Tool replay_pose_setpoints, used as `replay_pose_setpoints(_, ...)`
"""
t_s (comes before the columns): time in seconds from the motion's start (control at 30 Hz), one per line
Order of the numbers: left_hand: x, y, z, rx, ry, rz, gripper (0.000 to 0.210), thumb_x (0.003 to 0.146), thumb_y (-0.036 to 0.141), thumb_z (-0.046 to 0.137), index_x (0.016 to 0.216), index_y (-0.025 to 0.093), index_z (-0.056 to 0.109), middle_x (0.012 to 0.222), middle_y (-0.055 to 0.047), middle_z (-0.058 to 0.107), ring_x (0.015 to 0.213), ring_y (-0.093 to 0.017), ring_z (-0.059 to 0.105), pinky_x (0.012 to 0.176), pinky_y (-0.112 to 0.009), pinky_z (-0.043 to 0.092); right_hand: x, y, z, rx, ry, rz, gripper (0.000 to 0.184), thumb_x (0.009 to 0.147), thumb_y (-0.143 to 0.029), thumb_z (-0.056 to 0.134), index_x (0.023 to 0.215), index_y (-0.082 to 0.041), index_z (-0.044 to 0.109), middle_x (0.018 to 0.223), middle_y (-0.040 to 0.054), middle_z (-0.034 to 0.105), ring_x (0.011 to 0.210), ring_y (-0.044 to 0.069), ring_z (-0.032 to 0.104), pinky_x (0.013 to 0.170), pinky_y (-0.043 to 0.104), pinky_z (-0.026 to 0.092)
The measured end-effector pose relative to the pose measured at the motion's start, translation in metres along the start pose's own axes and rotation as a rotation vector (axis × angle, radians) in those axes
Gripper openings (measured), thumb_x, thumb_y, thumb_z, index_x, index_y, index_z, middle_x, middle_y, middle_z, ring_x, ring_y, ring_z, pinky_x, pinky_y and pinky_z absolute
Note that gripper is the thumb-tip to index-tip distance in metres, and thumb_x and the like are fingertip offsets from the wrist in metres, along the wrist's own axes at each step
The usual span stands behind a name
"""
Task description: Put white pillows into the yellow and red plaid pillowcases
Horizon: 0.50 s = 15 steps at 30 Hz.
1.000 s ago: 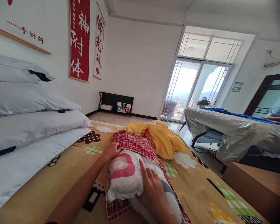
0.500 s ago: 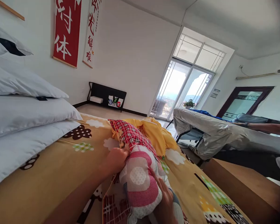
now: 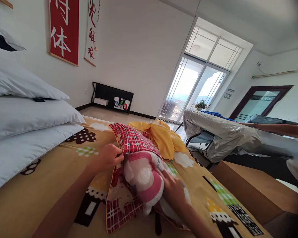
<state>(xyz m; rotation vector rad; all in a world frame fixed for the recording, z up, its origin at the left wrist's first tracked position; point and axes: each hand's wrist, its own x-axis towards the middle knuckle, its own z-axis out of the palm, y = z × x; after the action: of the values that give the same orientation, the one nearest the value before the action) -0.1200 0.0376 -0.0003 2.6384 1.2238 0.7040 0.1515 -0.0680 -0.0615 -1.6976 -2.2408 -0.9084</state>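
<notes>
A red plaid pillowcase lies on the bed, its opening toward me. Out of that opening bulges a pink and white pillow, partly inside the cover. My left hand pinches the left edge of the pillowcase opening between thumb and fingers. On the pillow's right side is my right hand, its fingers curled against the soft fabric and pressing into it; the thumb is hard to see. A flap of the plaid cover spreads underneath the pillow, toward me.
White pillows are stacked at the left. Yellow cloth lies crumpled beyond the pillowcase. A cardboard box stands right of the patterned bed sheet. Farther right, another person's arm reaches over a plastic-covered surface.
My left hand has moved left, drawing the pillowcase edge outward. The pillow has shifted slightly left and away, deeper under the plaid cover, and my right hand has moved up along it.
</notes>
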Motion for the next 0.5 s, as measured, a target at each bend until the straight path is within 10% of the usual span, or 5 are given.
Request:
replay_pose_setpoints(0.17,0.000,0.004,0.011,0.074,0.010,0.096,0.037,0.081,0.025,0.051,0.047,0.018,0.040,0.050,-0.001,0.047,0.054,-0.013,0.042,0.061,-0.030,0.034,0.002,0.019,-0.018,-0.027,-0.079,-0.012,0.029,0.089,-0.013,0.048,0.110,-0.021,0.067,0.083,0.0065,0.062,0.074,0.017,0.057,0.062,0.026,0.040)
replay_pose_setpoints(0.5,0.013,-0.002,0.033,0.187,0.130,0.149,0.015,0.087,0.016,0.051,0.099,0.016,0.061,0.098,-0.006,0.067,0.090,-0.019,0.060,0.075,-0.027,0.042,-0.011,-0.083,-0.001,0.113,0.020,-0.421,0.041,0.091,-0.024,0.051,0.132,-0.022,0.047,0.081,0.0024,0.062,0.067,0.016,0.055,0.055,0.028,0.036)
